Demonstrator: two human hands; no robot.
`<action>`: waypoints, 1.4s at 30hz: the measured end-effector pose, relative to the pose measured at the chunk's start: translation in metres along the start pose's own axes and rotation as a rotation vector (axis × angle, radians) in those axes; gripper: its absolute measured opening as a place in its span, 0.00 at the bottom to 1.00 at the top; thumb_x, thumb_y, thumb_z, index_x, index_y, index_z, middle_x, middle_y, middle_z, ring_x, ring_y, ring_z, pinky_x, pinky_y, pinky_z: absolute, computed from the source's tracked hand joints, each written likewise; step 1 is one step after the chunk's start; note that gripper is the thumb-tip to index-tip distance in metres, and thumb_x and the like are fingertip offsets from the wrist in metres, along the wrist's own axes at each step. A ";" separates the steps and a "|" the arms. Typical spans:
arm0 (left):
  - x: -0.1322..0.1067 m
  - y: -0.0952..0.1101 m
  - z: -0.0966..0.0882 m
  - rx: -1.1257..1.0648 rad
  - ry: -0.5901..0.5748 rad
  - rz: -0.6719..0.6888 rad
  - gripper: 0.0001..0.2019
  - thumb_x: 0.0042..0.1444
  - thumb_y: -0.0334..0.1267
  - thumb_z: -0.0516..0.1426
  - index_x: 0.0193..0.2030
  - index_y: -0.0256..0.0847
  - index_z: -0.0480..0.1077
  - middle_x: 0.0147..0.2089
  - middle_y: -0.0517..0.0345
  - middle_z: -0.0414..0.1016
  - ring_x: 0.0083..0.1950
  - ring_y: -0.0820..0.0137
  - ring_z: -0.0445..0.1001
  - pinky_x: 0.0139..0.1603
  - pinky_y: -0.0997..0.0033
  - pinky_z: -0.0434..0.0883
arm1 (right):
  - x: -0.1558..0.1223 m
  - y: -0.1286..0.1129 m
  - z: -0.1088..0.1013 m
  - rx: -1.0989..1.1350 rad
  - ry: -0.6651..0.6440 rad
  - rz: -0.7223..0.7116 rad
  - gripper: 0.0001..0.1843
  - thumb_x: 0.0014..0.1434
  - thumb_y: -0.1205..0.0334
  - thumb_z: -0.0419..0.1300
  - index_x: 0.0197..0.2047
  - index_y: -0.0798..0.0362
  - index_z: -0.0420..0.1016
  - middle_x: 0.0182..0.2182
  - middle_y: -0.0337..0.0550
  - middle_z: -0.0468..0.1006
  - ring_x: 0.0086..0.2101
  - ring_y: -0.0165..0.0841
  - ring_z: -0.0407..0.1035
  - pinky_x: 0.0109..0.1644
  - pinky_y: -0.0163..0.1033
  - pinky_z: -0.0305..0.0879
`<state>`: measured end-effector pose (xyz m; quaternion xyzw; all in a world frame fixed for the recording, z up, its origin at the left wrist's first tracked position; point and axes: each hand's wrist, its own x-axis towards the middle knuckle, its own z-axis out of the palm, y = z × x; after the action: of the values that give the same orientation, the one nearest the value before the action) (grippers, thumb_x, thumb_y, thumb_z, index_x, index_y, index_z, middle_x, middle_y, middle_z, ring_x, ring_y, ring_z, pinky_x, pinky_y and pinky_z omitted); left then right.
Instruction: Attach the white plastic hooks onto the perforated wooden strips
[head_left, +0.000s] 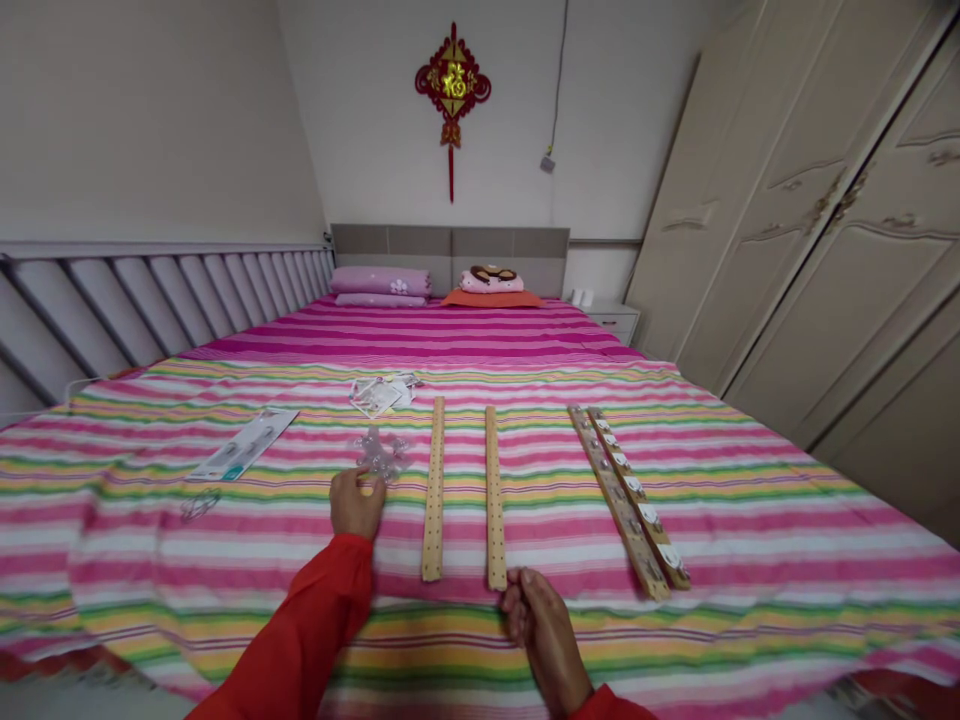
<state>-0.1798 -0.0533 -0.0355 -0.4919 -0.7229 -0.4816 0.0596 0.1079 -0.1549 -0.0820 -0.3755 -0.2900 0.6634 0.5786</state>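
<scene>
Two bare wooden strips with rows of holes, the left one (433, 490) and the right one (493, 495), lie side by side on the striped bedspread (750, 500). My right hand (536, 625) is closed at the near end of the right strip, fingers curled against it. My left hand (355, 502) reaches forward, fingers closed on something small at the edge of a clear plastic bag of small parts (381, 453). To the right lie two more strips (628, 500) fitted with several white and metal hooks.
A long blister pack (244, 444) and a torn clear packet (382, 392) lie on the bedspread at the left and middle. Pillows (382, 283) rest by the headboard. A wardrobe (825, 230) lines the right wall; a slatted rail (150, 300) runs along the left.
</scene>
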 end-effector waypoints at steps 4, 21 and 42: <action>0.002 -0.003 0.000 -0.043 -0.115 -0.212 0.12 0.43 0.44 0.56 0.30 0.37 0.71 0.31 0.53 0.71 0.37 0.62 0.70 0.42 0.61 0.69 | 0.000 0.000 -0.002 0.002 -0.004 0.006 0.23 0.51 0.44 0.64 0.35 0.58 0.74 0.19 0.37 0.73 0.14 0.21 0.58 0.15 0.27 0.48; -0.031 0.015 -0.021 -0.969 -0.308 -0.513 0.09 0.40 0.35 0.65 0.28 0.38 0.70 0.34 0.55 0.79 0.40 0.68 0.76 0.44 0.70 0.71 | 0.001 0.002 -0.002 0.011 0.002 0.020 0.24 0.48 0.42 0.65 0.33 0.57 0.74 0.18 0.38 0.72 0.13 0.21 0.57 0.15 0.27 0.46; -0.019 0.078 -0.038 -1.568 -0.305 -1.205 0.09 0.58 0.23 0.49 0.33 0.36 0.69 0.30 0.55 0.79 0.33 0.72 0.79 0.36 0.71 0.77 | 0.000 0.001 -0.003 0.004 -0.002 0.014 0.23 0.49 0.43 0.64 0.34 0.57 0.74 0.18 0.38 0.73 0.14 0.21 0.58 0.15 0.27 0.47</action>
<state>-0.1250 -0.0905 0.0243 -0.0004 -0.3294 -0.7040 -0.6292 0.1097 -0.1548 -0.0842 -0.3758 -0.2864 0.6684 0.5744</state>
